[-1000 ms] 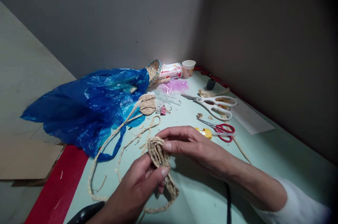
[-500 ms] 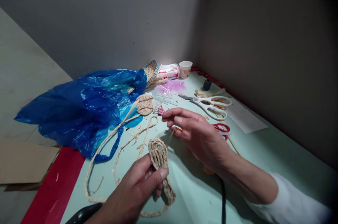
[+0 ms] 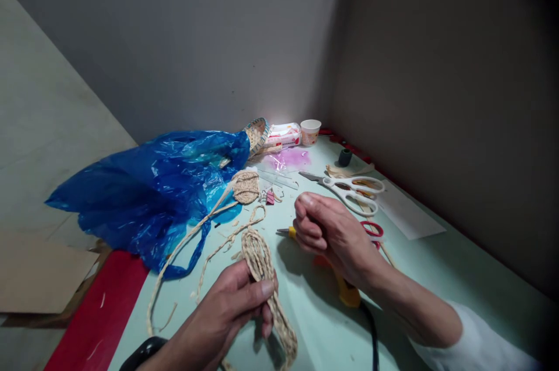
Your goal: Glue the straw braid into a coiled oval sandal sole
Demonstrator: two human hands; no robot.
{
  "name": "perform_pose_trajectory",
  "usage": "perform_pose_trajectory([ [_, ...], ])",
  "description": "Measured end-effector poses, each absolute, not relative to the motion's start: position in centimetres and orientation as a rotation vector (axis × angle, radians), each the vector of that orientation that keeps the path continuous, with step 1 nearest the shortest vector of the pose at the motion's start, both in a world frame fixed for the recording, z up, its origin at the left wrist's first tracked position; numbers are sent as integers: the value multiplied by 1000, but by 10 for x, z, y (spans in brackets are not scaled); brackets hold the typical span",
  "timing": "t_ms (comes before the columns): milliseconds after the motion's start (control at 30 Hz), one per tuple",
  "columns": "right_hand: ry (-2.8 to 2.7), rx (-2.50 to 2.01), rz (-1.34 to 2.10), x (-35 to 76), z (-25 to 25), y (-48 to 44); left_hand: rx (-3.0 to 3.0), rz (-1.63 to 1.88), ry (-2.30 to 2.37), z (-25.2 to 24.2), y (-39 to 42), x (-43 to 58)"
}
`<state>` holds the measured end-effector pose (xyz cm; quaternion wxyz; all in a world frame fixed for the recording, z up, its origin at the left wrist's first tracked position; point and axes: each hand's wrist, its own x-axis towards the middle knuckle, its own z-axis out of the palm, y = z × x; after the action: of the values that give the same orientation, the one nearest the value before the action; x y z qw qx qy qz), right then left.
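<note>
My left hand (image 3: 244, 295) is closed around a flat coil of braided straw cord (image 3: 257, 251), thumb on top. The coil's looped end points up and its tail hangs below my fingers. My right hand (image 3: 321, 222) is raised to the right of the coil, fingers curled into a pinch; whatever is in them is too small or hidden to make out. Below it lies a yellow corded tool (image 3: 349, 294), partly covered by my hand and forearm. A pointed grey tip with a yellow collar (image 3: 292, 232) shows left of my right fingers.
Beyond my hands lie a woven straw piece (image 3: 247, 186) with long cords, a pink binder clip (image 3: 270, 197), white-handled scissors (image 3: 349, 189) and red-handled scissors (image 3: 372, 231). A blue plastic bag (image 3: 148, 190) spreads leftwards. A paper cup (image 3: 310, 133) and thread spool (image 3: 345, 157) stand behind.
My right fingers have curled from a looser, extended pose into a tight pinch. The thin pale strand near them no longer shows. The coil has turned slightly in my left hand; the view has tilted up.
</note>
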<state>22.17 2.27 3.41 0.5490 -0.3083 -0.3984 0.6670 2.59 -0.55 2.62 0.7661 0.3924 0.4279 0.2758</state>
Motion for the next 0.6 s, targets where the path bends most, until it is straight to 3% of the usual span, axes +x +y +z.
perform_pose_trajectory([
  [333, -1394, -999, 1284, 217, 41, 19, 1136, 454, 897, 15, -7, 24],
  [600, -1393, -1040, 1439, 207, 40, 8, 1255, 413, 1018, 20, -14, 30],
])
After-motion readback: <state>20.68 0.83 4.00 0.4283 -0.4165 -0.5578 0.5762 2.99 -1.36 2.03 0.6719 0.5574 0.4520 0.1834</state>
